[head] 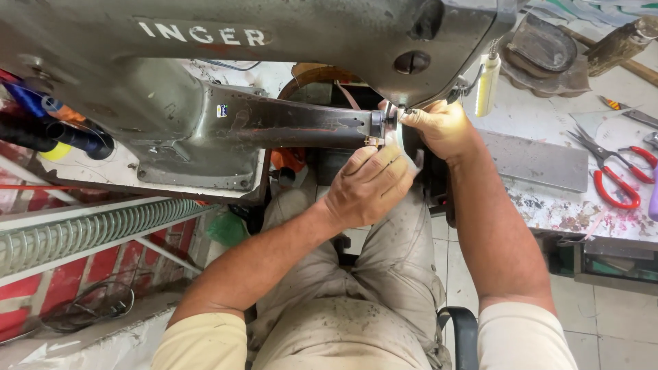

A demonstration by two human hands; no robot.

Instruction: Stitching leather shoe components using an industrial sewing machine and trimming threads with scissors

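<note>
Fingers of my left hand [367, 185] curl shut on a pale strip [406, 147], pinching it just at the tip of the sewing machine's arm [288, 127]. My right hand [442, 127] grips the same strip from the other side, knuckles up under the machine head [288, 34]. Both hands touch there, above my lap. Red scissors [613, 181] lie well apart on the bench [548, 205] to my right.

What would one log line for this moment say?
left hand: pinching pale strip at arm tip | right hand: steadying it under sewing machine | red scissors: idle on bench
</note>
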